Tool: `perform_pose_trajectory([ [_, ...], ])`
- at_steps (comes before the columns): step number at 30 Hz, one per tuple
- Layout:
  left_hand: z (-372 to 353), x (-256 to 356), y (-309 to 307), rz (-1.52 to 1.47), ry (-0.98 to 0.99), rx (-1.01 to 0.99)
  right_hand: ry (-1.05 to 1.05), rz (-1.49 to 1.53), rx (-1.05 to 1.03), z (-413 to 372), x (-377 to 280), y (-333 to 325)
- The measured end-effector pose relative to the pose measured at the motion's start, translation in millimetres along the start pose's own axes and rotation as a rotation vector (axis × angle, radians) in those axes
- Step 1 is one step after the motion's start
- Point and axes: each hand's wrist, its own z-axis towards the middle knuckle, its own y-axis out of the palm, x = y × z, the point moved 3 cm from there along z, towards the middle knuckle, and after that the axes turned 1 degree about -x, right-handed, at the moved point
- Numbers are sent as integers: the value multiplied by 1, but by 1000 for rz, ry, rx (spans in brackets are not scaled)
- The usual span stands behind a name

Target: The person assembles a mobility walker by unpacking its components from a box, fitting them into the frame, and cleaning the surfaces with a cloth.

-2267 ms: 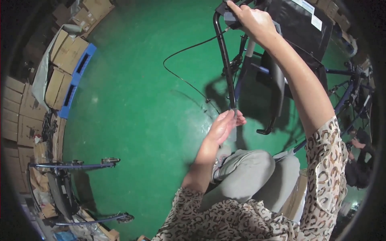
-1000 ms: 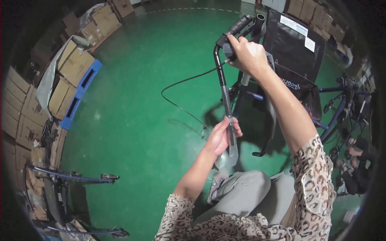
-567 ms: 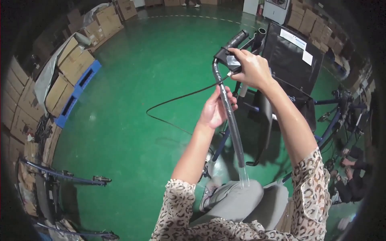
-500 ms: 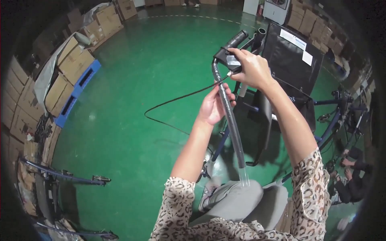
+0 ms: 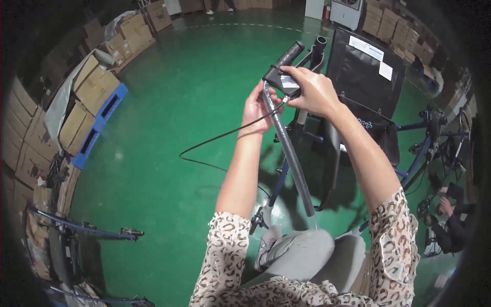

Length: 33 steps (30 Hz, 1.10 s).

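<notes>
A bent handle tube (image 5: pixel 293 159), wrapped in clear plastic, slants from a black grip (image 5: pixel 290 54) down toward my knees. Just below the grip sits a black brake lever (image 5: pixel 274 78) with a pale patch, and a thin black cable (image 5: pixel 207 139) runs from it in a loop to the left. My right hand (image 5: pixel 316 93) pinches the lever between thumb and fingers near the cable end. Around the upper tube is my left hand (image 5: pixel 259 108), its fingers partly hidden behind the tube. Beyond them stands a dark wheeled frame with a black fabric panel (image 5: pixel 360 77).
Blue frame parts (image 5: pixel 422 153) stand at the right, with a co-worker's hands (image 5: pixel 446 206) near them. More frame parts (image 5: pixel 84 223) lie at the lower left. Cardboard boxes (image 5: pixel 97 82) and a blue pallet (image 5: pixel 99 125) line the left side of the green floor (image 5: pixel 153 204).
My left hand has slid up the tube, closer to the brake lever. The tube and grip have shifted slightly left, my right hand staying on the lever.
</notes>
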Motion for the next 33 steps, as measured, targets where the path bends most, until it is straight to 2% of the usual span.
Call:
perform_pose_trajectory([
  [2, 1, -2, 0, -5, 18, -7, 4, -11, -2, 3, -3, -1],
  [6, -38, -35, 19, -199, 35, -139, 43, -128, -41, 1, -12, -12],
  [9, -121, -104, 39, -24, -75, 80, 19, -169, -44, -33, -27, -43],
  [11, -143, -139, 22, 171, -141, 226, -22, -206, -20, -47, -20, -52],
  [13, -162, -160, 27, 195, -162, 230, -21, -283, -11, -91, -33, -78],
  [16, -181, -171, 54, 281, -172, 179, 71, -118, -120, -170, -47, -113],
  [19, -189, -180, 72, 280, -177, 199, 269, 73, -253, -237, -65, -133],
  [24, -198, -196, 104, 262, -167, 250, 713, 413, -119, -308, -99, -116],
  [26, -195, -201, 117, 245, -142, 269, 679, 541, 237, -320, -104, -96],
  [30, -197, -204, 119, 244, -120, 300, 754, 638, 472, -320, -112, -69],
  [33, -197, -206, 117, 230, -105, 242, 813, 733, 633, -314, -113, -59],
])
